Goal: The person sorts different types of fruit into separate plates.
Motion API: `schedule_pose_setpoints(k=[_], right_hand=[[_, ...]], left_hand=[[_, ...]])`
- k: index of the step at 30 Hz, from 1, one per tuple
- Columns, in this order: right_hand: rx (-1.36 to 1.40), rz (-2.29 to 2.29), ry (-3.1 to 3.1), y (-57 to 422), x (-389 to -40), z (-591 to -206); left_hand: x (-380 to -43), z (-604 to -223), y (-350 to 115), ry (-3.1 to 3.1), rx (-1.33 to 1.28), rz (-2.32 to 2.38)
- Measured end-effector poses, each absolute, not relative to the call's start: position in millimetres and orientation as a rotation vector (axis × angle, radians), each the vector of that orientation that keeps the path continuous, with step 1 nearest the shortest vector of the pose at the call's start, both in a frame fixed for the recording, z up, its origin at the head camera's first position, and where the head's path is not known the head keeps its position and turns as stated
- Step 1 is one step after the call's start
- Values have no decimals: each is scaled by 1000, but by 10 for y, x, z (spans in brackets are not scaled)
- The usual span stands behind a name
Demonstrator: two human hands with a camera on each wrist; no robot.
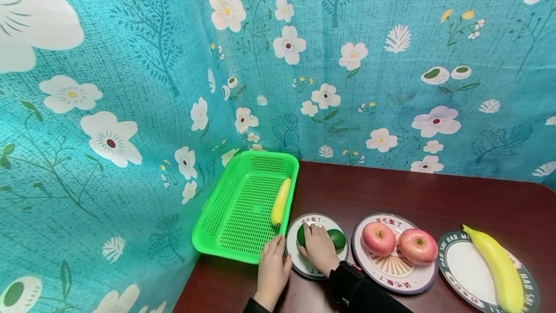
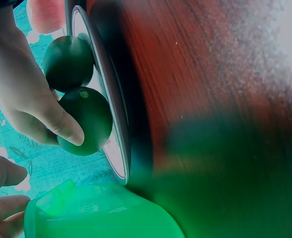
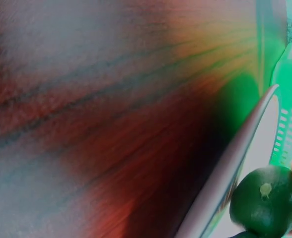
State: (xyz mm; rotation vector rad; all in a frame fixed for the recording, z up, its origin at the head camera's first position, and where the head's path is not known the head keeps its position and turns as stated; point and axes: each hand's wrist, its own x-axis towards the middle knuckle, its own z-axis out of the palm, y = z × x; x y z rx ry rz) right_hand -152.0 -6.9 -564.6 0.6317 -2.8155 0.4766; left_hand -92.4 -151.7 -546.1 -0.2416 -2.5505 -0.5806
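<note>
Two dark green avocados lie on a small white plate (image 1: 312, 268) in the head view. My right hand (image 1: 319, 250) reaches over the plate and grips the left avocado (image 2: 86, 121), its thumb pressed on the side. Beside it sits the other avocado (image 1: 337, 239), uncovered. At the near right corner of the green basket (image 1: 204, 238), my left hand (image 1: 274, 267) touches the rim with its fingertips; its thumb stands apart in the left wrist view. A yellow banana (image 1: 281, 202) lies inside the basket along its right wall.
Right of the avocados, a plate (image 1: 393, 281) bears two red apples (image 1: 399, 244). Farther right, a dark-rimmed plate (image 1: 465, 264) holds a larger banana (image 1: 497, 264). All stand on a dark red-brown table (image 1: 360, 182), with a flowered blue cloth (image 1: 269, 86) behind and at left.
</note>
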Motion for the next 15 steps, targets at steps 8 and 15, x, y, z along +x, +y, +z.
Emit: schedule_pose_setpoints(k=[8, 15], right_hand=[[661, 564, -2838, -51, -1526, -5644], [682, 706, -2784, 70, -1488, -5567]], left_hand=[[-920, -5468, -1530, -2526, -249, -558], [-918, -5451, -1531, -2572, -237, -579]])
